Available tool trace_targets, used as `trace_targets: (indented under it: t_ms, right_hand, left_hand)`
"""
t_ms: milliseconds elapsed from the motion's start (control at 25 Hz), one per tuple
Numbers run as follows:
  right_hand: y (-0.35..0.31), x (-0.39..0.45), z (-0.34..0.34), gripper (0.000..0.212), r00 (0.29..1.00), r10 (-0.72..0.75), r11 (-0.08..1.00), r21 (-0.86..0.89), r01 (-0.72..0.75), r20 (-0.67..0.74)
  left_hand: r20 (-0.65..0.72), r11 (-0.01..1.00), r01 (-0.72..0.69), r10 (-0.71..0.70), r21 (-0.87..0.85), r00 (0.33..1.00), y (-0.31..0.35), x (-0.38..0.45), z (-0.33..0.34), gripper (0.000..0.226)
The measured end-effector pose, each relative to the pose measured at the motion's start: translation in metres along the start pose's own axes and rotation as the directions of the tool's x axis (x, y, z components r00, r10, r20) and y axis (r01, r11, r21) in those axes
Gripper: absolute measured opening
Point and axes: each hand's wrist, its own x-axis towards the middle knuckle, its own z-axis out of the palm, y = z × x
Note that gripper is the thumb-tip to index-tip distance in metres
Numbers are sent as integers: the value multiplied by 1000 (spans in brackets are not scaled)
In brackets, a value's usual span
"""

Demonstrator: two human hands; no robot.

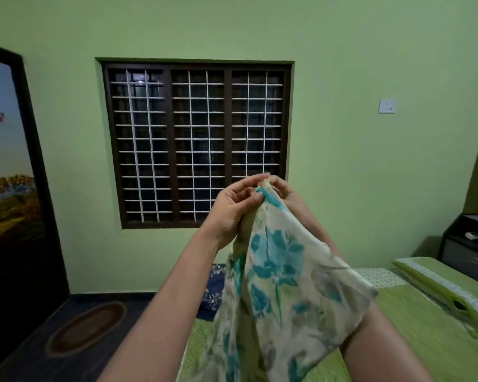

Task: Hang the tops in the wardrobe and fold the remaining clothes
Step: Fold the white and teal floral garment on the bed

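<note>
Both hands, left hand (233, 208) and right hand (283, 193), pinched together one corner of the cream, teal-flowered cloth garment (276, 285), apparently mid-fold; matching edges came next.

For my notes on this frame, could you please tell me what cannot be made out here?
- Floral cloth: lower part cut off by the bottom edge; garment type unclear.
- Right hand: mostly hidden behind the cloth.
- Blue cloth: largely covered by the left hand's forearm.
- Wardrobe: not identifiable.

We see a green bed (414, 326) carrying a pillow (442, 288) at right and dark blue floral cloth (214, 288) at its far end.
</note>
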Motion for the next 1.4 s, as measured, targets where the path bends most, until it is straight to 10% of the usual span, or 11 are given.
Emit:
trace_targets:
  t_ms: [160, 320, 520, 680, 760, 880, 1040, 1160, 1400]
  right_hand:
    - [-4, -12, -14, 20, 990, 38, 914, -395, -91, -138]
    - [-36, -58, -21, 21, 953, 243, 865, -404, -298, -181]
    - [-26, -111, -36, 40, 728, 620, 32, -918, -396, -293]
    - [-43, -147, -64, 45, 755, 414, -204, -860, -467, -508]
    - [-57, -167, -80, 38, 811, 235, -168, -844, -509, -536]
    - [-79, -203, -85, 23, 722, 541, -28, -867, -497, -431]
    - [-106, -258, -100, 38, 814, 182, -319, -816, -482, -552]
    - [-124, -300, -118, 40, 754, 360, -319, -832, -453, -549]
    - [-163, -351, -159, 16, 803, 140, 210, -775, -596, -580]
  left_hand:
    - [-134, 984, 62, -40, 164, 990, -12, 3, -1, 12]
    - [-336, 949, 44, 67, 312, 939, -37, 9, -9, 5]
    - [-357, 800, 76, 179, 595, 917, -73, 17, -13, 14]
    - [-282, 637, 107, 180, 764, 942, -94, -1, 5, 6]
    - [-289, 656, 121, 153, 745, 945, -100, -15, 18, 5]
    - [-326, 677, 160, 125, 719, 937, -111, -33, 45, 13]
    - [-390, 585, 292, 46, 757, 920, -138, -61, 92, 20]
    - [-425, 492, 395, -55, 776, 903, -154, -90, 138, 25]
    - [-412, 671, 420, -184, 611, 893, -166, -105, 213, 20]
